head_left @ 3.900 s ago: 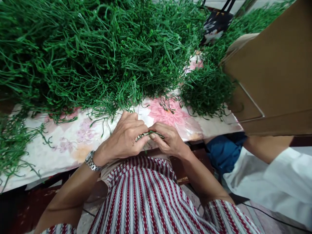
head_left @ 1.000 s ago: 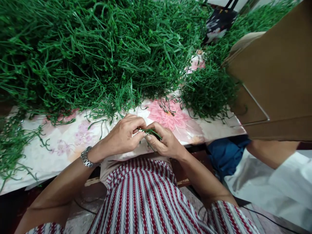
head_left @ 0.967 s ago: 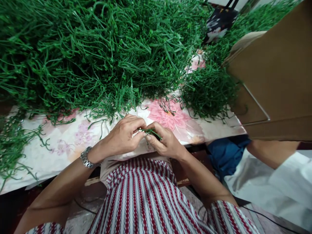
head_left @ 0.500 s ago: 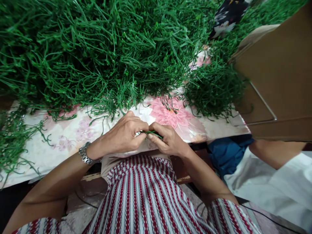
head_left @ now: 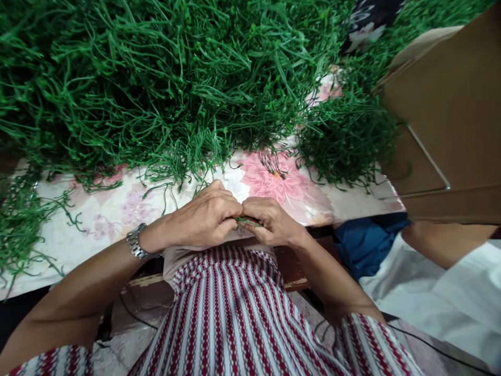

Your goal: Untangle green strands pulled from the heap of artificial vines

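Observation:
Close together at the table's near edge, my left hand (head_left: 213, 214) and my right hand (head_left: 272, 220) both pinch a thin green stem (head_left: 249, 222). The stem spans the small gap between my fingertips and runs under the right fingers; its ends are hidden. It resembles the pieces in the large heap of thin green stems (head_left: 156, 89) just beyond my hands, which look like plastic greenery. A silver watch (head_left: 136, 241) circles my left wrist. Beneath the hands lies a floral tablecloth (head_left: 274, 175), pink and white.
A smaller clump of green stems (head_left: 348, 141) lies to the right, against a cardboard box (head_left: 450, 120) with a metal wire (head_left: 428, 156) on its side. More stems (head_left: 19, 224) spread at the left edge. Another person's white garment (head_left: 438, 297) shows at the lower right.
Both hands stay pinched on the stem at nearly the same place. My right fingers have curled over, and the stem shows at a slightly different angle. The view has shifted a little.

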A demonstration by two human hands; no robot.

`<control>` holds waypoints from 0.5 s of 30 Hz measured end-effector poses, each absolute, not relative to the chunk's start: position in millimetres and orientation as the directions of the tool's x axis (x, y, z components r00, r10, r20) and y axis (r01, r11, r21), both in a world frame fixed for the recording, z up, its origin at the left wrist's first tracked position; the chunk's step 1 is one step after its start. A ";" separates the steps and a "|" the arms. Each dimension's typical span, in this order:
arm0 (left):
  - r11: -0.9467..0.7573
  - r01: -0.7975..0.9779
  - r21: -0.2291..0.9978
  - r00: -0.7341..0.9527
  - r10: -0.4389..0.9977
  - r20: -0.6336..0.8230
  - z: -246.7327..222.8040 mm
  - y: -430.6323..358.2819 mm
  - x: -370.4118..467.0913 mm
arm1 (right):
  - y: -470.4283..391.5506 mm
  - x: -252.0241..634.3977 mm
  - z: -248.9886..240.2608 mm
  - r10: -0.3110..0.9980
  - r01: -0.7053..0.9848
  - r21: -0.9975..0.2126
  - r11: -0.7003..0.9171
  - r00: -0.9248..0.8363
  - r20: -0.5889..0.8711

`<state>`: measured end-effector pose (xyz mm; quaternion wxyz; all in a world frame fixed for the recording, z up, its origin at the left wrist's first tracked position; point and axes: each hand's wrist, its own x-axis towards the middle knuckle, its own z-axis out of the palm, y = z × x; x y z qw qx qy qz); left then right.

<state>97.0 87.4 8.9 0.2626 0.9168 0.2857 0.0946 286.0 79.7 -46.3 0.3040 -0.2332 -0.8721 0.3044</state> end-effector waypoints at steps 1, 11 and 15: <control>-0.714 0.466 0.523 0.830 0.557 0.021 9.0 86.8 97.4 | 80.6 286.4 -47.1 0.558 0.204 -0.651 0.732 -0.727 0.400; -0.784 0.362 0.505 0.897 0.441 0.042 10.0 80.9 97.3 | 83.9 292.7 -36.9 0.391 0.140 -0.541 0.829 -0.838 0.382; -0.824 0.359 0.438 0.897 0.434 0.082 5.8 79.3 97.1 | 81.5 294.0 -36.0 0.377 0.148 -0.533 0.833 -0.858 0.350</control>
